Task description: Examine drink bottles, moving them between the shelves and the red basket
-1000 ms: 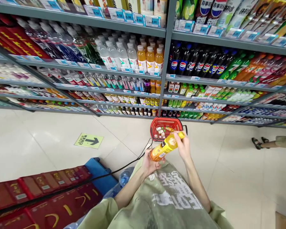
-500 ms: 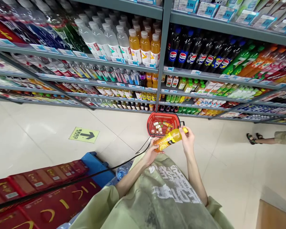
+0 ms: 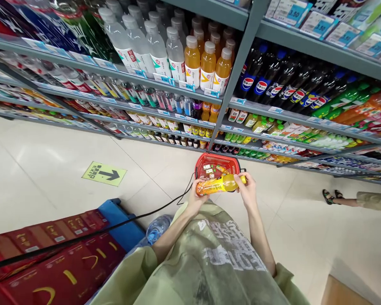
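Observation:
An orange drink bottle (image 3: 218,185) with a yellow cap lies nearly level in both my hands, in front of my chest. My left hand (image 3: 195,199) grips its base end, fingers curled round it. My right hand (image 3: 247,192) pinches the cap end. Just beyond the bottle, a red shopping basket (image 3: 216,161) stands on the tiled floor with several small bottles inside it. More orange bottles of the same kind (image 3: 207,65) stand on an upper shelf, beside clear water bottles.
Grey shelving (image 3: 238,63) full of drinks runs across the back. A blue pallet (image 3: 119,222) with red cartons (image 3: 57,262) sits at my lower left, a black cord crossing it. Another person's sandalled feet (image 3: 332,195) are at the right. A green arrow sticker (image 3: 104,173) marks the floor.
The bottle has been turned from a slant with the cap end high to nearly level. Both hands stayed on it. My view has moved closer to the shelves.

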`<state>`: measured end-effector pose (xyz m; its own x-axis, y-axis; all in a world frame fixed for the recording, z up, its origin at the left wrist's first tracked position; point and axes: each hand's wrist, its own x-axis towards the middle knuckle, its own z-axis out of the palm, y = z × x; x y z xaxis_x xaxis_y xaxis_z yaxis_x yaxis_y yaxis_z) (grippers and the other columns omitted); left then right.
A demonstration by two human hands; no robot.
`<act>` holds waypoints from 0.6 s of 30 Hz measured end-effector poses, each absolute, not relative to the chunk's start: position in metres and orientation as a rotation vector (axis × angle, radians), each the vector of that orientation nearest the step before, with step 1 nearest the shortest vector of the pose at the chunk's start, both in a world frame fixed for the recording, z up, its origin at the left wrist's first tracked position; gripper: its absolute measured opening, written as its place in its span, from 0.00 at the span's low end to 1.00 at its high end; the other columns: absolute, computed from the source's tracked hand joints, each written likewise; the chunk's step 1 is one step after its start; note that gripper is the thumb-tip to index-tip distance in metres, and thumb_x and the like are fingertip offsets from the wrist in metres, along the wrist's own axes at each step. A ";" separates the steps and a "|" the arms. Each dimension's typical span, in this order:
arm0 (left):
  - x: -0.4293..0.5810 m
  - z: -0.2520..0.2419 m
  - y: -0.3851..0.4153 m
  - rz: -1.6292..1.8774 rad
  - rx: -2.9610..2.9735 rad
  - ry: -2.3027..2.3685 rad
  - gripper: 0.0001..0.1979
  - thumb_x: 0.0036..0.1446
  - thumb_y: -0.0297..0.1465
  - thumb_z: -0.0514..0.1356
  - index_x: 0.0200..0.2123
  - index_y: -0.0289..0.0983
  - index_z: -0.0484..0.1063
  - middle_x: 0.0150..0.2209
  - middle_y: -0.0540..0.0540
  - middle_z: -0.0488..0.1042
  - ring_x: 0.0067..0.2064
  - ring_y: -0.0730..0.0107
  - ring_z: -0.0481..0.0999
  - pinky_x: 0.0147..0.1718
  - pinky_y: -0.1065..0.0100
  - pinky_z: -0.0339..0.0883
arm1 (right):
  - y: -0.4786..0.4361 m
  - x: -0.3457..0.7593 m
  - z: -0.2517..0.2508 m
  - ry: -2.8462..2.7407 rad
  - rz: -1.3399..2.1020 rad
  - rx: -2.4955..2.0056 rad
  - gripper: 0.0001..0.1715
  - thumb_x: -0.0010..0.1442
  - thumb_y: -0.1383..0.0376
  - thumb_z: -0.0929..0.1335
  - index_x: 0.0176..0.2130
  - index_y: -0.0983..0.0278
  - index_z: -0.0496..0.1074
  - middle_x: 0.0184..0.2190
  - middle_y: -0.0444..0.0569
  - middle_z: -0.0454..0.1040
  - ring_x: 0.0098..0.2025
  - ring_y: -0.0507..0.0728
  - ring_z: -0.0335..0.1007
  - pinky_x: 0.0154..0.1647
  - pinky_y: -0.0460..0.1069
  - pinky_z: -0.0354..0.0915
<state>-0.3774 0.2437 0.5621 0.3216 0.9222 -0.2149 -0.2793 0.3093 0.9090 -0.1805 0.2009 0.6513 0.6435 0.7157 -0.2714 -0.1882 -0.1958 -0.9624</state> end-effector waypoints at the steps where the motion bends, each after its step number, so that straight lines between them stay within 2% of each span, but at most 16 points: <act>1: -0.378 0.558 0.253 0.959 0.938 0.911 0.29 0.40 0.24 0.70 0.49 0.40 0.69 0.53 0.44 0.72 0.55 0.58 0.74 0.53 0.64 0.68 | 0.204 -0.179 0.650 -0.472 0.908 -1.578 0.22 0.51 0.50 0.80 0.33 0.62 0.74 0.25 0.37 0.68 0.21 0.47 0.60 0.17 0.43 0.60; 5: -0.385 0.537 0.286 0.936 1.150 0.962 0.31 0.41 0.22 0.64 0.52 0.40 0.70 0.53 0.44 0.75 0.56 0.57 0.75 0.58 0.60 0.67 | 0.203 -0.170 0.642 -0.508 1.129 -1.641 0.28 0.43 0.49 0.83 0.34 0.62 0.73 0.31 0.41 0.72 0.26 0.50 0.69 0.21 0.46 0.72; 8: -0.389 0.518 0.304 0.875 1.231 0.946 0.30 0.42 0.22 0.63 0.52 0.39 0.71 0.53 0.43 0.76 0.58 0.56 0.75 0.61 0.56 0.67 | 0.197 -0.165 0.635 -0.473 1.378 -1.641 0.28 0.43 0.52 0.84 0.35 0.61 0.72 0.30 0.41 0.75 0.27 0.52 0.74 0.26 0.48 0.76; 11: -0.388 0.500 0.315 0.786 1.236 0.941 0.30 0.41 0.21 0.61 0.52 0.38 0.70 0.55 0.42 0.77 0.58 0.56 0.76 0.60 0.57 0.69 | 0.198 -0.168 0.627 -0.430 1.471 -1.621 0.28 0.42 0.56 0.84 0.33 0.61 0.69 0.29 0.39 0.74 0.25 0.52 0.75 0.27 0.48 0.75; 15: -0.382 0.475 0.328 0.630 1.282 0.936 0.33 0.41 0.20 0.60 0.55 0.37 0.69 0.54 0.41 0.78 0.54 0.57 0.80 0.54 0.59 0.74 | 0.213 -0.177 0.615 -0.327 1.436 -1.626 0.24 0.43 0.59 0.82 0.30 0.60 0.68 0.27 0.37 0.73 0.21 0.50 0.72 0.22 0.46 0.71; 18: -0.376 0.459 0.341 0.497 1.375 0.948 0.35 0.43 0.20 0.61 0.59 0.36 0.67 0.57 0.39 0.76 0.57 0.54 0.78 0.57 0.55 0.74 | 0.228 -0.179 0.604 -0.223 1.376 -1.639 0.21 0.42 0.61 0.81 0.29 0.61 0.69 0.27 0.37 0.73 0.19 0.49 0.71 0.20 0.44 0.67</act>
